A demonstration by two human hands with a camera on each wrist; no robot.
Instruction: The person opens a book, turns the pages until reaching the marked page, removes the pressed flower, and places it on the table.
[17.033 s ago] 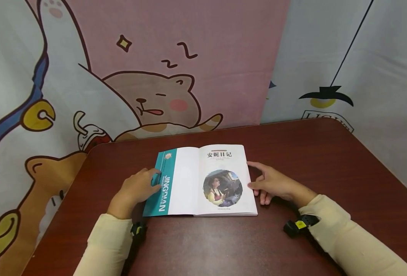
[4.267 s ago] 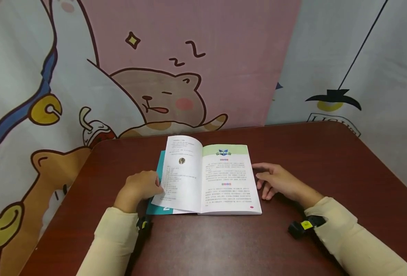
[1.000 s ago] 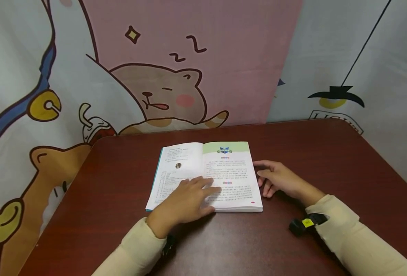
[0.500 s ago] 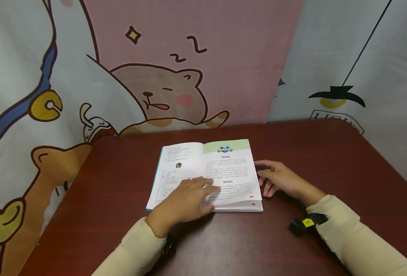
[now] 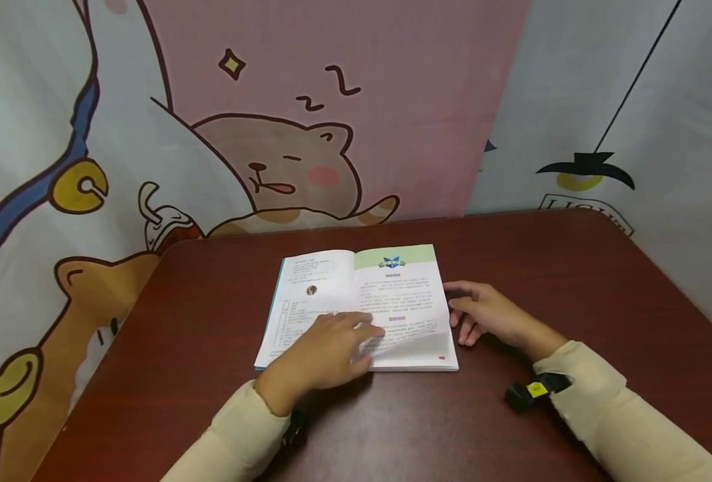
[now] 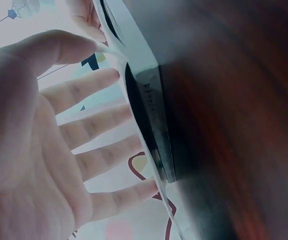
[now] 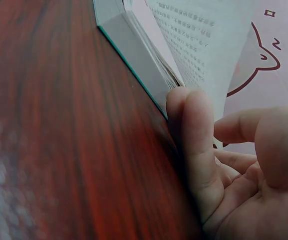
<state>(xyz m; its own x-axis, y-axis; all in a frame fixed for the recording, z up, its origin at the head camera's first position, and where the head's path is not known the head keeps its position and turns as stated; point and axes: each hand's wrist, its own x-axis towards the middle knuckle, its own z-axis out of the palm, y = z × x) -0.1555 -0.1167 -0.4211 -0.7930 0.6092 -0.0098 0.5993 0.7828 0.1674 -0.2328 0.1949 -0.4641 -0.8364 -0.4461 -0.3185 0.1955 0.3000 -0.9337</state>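
An open book (image 5: 316,311) with a teal cover edge lies on the table, its pages full of small print. My left hand (image 5: 325,348) rests across its lower middle, fingers extended over the inner fold and covering some print; in the left wrist view the fingertips (image 6: 148,187) meet the paper. At the right edge my right hand (image 5: 488,311) pinches the side of the top right page (image 5: 394,294), which has a green header. That page's lower corner curves up, baring the sheet beneath. In the right wrist view the raised page (image 7: 208,45) stands between thumb and fingers.
The reddish-brown wooden table (image 5: 169,348) extends around the book on all sides. Behind it hangs a cartoon-printed cloth (image 5: 422,100). Black wrist straps with cameras (image 5: 521,395) sit below the sleeves (image 5: 603,395).
The left hand went from the left page's outer edge onto the middle of the book, and that page now lies flat. Since then, the right page's lower corner has risen at the right hand.
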